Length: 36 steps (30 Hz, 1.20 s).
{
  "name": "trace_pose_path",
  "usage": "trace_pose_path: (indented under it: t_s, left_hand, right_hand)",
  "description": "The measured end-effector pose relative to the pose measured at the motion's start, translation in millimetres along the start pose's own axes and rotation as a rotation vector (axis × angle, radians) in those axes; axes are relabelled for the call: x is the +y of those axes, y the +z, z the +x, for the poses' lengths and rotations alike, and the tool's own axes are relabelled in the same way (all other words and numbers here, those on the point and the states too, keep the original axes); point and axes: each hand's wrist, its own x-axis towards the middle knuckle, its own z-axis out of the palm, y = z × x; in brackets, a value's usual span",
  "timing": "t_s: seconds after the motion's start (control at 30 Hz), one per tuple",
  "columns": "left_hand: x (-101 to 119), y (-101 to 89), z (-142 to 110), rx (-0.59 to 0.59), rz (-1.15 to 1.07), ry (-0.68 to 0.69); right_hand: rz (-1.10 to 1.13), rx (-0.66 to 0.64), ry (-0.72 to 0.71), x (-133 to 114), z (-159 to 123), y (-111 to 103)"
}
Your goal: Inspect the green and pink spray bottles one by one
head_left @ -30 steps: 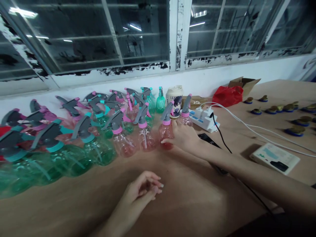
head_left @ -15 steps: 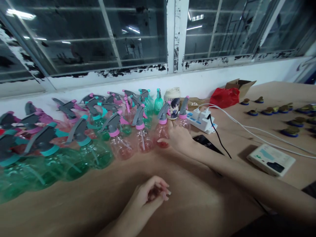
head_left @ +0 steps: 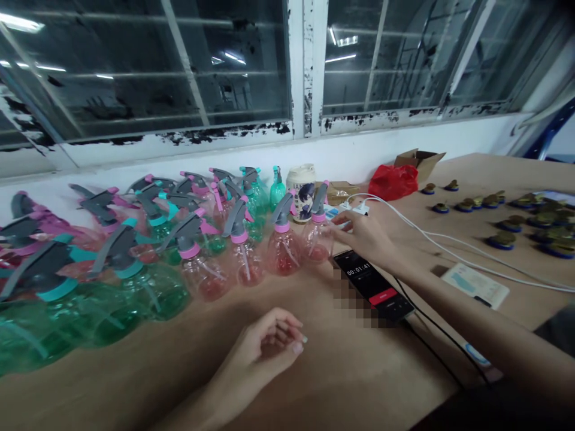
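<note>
Head view, translucent pink bottle (head_left: 317, 240), grey trigger (head_left: 320, 201)

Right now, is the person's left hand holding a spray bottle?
No, the left hand hangs loosely curled over the table with nothing visible in it, away from the spray bottles.

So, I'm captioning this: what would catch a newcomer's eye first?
Probably the cluster of pink and green spray bottles on the left of the table. Next, the lit phone on the near side of the right hand, then the red bag by a cardboard box.
</note>
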Motion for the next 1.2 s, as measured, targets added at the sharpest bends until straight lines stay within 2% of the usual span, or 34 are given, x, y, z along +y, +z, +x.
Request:
trace_pose_path:
  t_s: [0.27,0.37,0.47,0.6,0.77,0.87,0.97,1.1,1.2]
  left_hand:
    - [15.1,4.0,0.4,-0.047,0.006,0.052]
    - [16.3,2.3,0.0,-0.077,-0.045,0.071]
    - [15.2,-0.9,0.5,-0.073,-0.082,0.102]
    - [14.8,-5.8,5.5,0.020,-0.080,0.092]
    - [22.8,-13.3,12.8,0.232,-0.024,0.135]
    - [29.8,-19.2,10.3,0.288,-0.022,0.208]
    - [36.1,-23.8,0.9,0.239,0.093,0.258]
    - [39.2,-26.4,-16.8,0.216,0.258,0.275]
    - [35.7,-29.2,-29.0,0.274,0.252,0.317]
  right_hand:
    - [0.090,-0.006,-0.027,-3.4,28.9,31.9]
    - [0.123,0.011,-0.014,-6.0,31.1,30.0]
    - [0.142,0.043,-0.007,-9.8,25.9,16.2]
    - [0.173,0.046,-0.048,-20.8,5.6,-9.5]
    - [0.266,-0.088,-0.100,-48.5,-35.3,-22.3]
    - [0.315,-0.152,-0.182,-69.4,-61.2,-15.9]
    - [0.335,-0.160,-0.230,-88.4,-81.9,-4.0]
    - [0.335,-0.187,-0.307,-109.4,-96.9,14.5]
    - [0.384,-0.209,-0.364,-123.2,-102.4,30.0]
